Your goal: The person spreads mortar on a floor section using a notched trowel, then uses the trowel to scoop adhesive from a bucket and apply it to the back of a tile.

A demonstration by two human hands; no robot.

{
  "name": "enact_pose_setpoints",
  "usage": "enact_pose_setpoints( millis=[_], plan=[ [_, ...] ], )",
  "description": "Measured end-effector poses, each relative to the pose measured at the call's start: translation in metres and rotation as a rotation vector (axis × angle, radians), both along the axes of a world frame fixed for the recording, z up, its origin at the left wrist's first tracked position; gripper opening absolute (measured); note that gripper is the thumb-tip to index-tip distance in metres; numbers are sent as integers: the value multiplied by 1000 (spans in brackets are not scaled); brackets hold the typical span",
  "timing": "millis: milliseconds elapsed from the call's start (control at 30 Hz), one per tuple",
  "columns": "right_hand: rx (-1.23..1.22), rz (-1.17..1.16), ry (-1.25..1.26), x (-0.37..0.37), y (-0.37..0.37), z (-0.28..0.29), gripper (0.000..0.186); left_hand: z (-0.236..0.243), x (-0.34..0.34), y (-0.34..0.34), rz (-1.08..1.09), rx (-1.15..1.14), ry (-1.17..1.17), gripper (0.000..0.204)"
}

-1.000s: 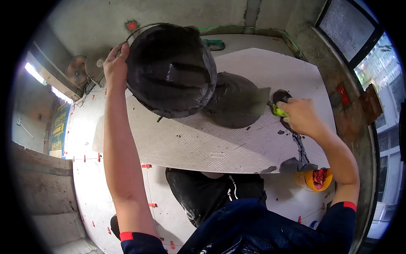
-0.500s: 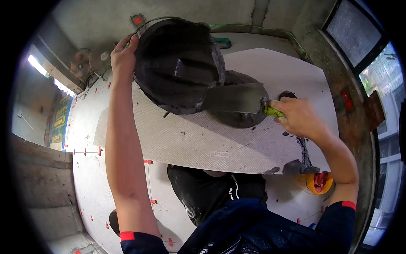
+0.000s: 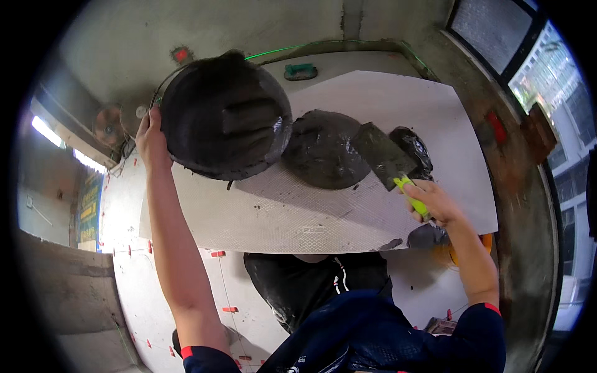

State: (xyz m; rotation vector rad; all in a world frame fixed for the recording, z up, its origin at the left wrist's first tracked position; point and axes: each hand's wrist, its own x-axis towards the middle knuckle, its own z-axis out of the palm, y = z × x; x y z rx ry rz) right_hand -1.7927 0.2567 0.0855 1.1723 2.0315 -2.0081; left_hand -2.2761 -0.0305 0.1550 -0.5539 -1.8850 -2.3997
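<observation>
A worker in a navy shirt (image 3: 367, 329) w/ red-trimmed sleeves and black trousers (image 3: 280, 280) w/ a white drawcord bends over a lg. pale slab (image 3: 261, 217), its surface textured w/ a fine grid. Beneath the slab's near edge, red clips (image 3: 230, 309) dot the lt.-coloured floor (image 3: 398, 304); a yellow-orange tub (image 3: 485, 250) shows in part behind the R forearm. A dk. grey smear (image 3: 426, 237) sits on the slab at its near R edge.

Further in, the R hand (image 3: 430, 202) is closed, fingers wrapped round the lime-green handle of a trowel (image 3: 385, 153). Its wide, flat blade angles up & L, away from the worker, btwn a lg. round mound of dk. mortar (image 3: 323, 152) mid-slab & a smaller, glossy dk. lump (image 3: 416, 146) to the R, overlapping the edges of both.

At L, the L hand (image 3: 153, 142) is closed on the side of a black bucket (image 3: 186, 118), tipped so its mouth faces the worker; dk. mortar coats the inside, & a thin wire handle arcs over the upper L rim. The bucket is just L of the mound; can't tell if it touches the slab.

Beyond the slab's far edge lies a green-handled tool (image 3: 300, 71). In bkgd., a green line of light (image 3: 292, 47) runs low on the grey wall (image 3: 267, 25), nr. a red spot (image 3: 181, 55); fan (image 3: 107, 124) far L, dk.-framed window (image 3: 494, 31) far R.
</observation>
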Motion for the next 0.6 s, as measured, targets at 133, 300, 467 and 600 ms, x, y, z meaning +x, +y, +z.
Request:
enact_pose_setpoints(
  millis=[133,300,467,600],
  plan=[
    [-378,-167,158,-18,-9,-20,39,-9,2,-10,76,51,54,35],
    [-664,-338,296,-26,-11,-78,29,-20,25,-8,199,173,61,27],
    [-548,-307,302,-20,-18,-95,21,-37,16,-40,479,175,56,27],
    [-359,-205,140,-13,-7,-87,23,-62,-10,-91,643,166,-91,29]
  ],
)
